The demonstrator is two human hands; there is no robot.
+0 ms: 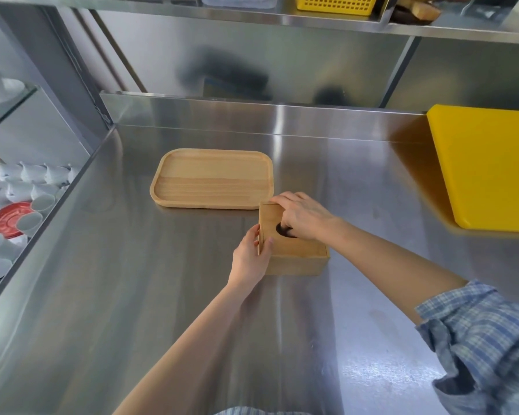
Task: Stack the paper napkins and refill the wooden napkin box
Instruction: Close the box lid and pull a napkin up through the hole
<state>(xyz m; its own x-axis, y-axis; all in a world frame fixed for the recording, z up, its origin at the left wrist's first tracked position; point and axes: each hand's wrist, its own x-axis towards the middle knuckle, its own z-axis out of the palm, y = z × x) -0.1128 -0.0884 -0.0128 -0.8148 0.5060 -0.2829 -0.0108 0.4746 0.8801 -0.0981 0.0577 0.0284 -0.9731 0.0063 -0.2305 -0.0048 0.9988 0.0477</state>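
Note:
The wooden napkin box (pixel 297 259) sits on the steel counter, right of centre. Its flat lid has a dark oval slot. My left hand (pixel 249 259) grips the box's left side, thumb along the lid's edge. My right hand (pixel 303 215) lies on top of the lid, with fingers hooked into the slot. No paper napkins are visible; the inside of the box is hidden by the lid and my hand.
A wooden tray (pixel 212 178) with nothing in it lies just behind and left of the box. A yellow cutting board (pixel 489 166) lies at the right. White cups and a red plate (pixel 5 220) sit on lower shelves at the left. A yellow basket (pixel 336 4) is on the overhead shelf.

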